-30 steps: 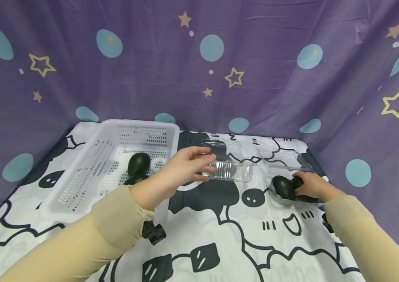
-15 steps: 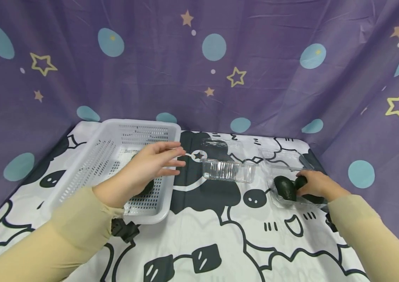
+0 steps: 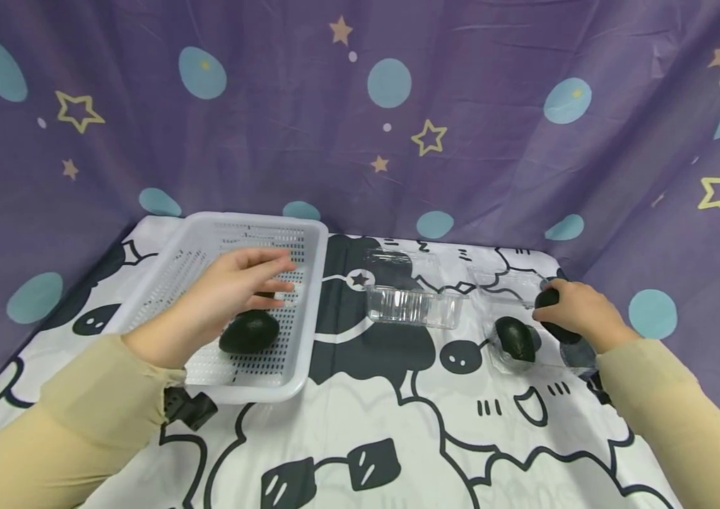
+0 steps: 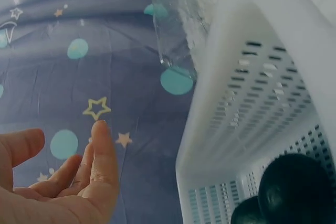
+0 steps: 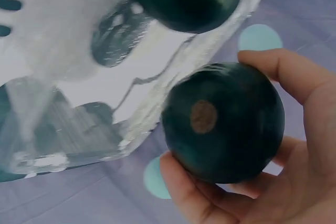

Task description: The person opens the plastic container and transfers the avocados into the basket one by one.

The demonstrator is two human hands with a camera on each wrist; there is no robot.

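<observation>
One character can be read: a small dark Z (image 3: pixel 424 247), printed on the white table cloth (image 3: pixel 366 403) near its far edge, beyond and between the left fingers (image 3: pixel 276 267) and the right fingers (image 3: pixel 544 312). To the right of the left fingers, the cloth bears a star sign (image 3: pixel 358 279) in a white disc. Beyond both, the curtain (image 3: pixel 309 141) carries star signs, some outlined in yellow.

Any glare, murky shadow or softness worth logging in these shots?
Head: streaky highlights on the ridged clear plastic container; left wrist: a dark green oval avocado in the white perforated plastic basket, nearly black; right wrist: white glare on the clear plastic tray, faint sheen on the held dark green avocado.
</observation>
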